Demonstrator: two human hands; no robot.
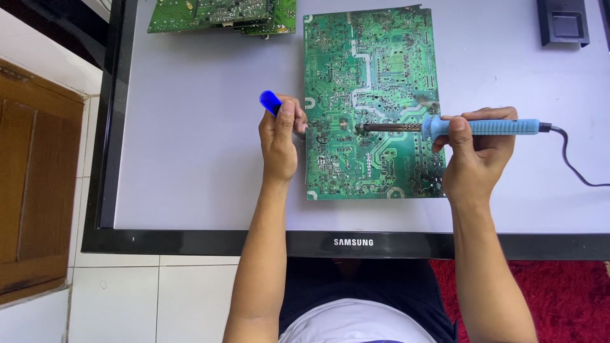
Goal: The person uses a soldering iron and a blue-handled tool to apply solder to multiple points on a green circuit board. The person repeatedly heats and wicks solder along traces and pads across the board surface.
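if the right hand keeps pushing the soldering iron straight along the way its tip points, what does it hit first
The right hand aims the soldering iron leftward, tip on the green board. Sliding on, it would likely meet the left hand fingers at the board's left edge, though height is unclear.

The big green circuit board (372, 101) is lying flat, solder side up, while the blue soldering iron (483, 127) is lying sideways over its right edge, dark tip touching its middle, and a small blue tool (271, 101) is sticking up just left of it.
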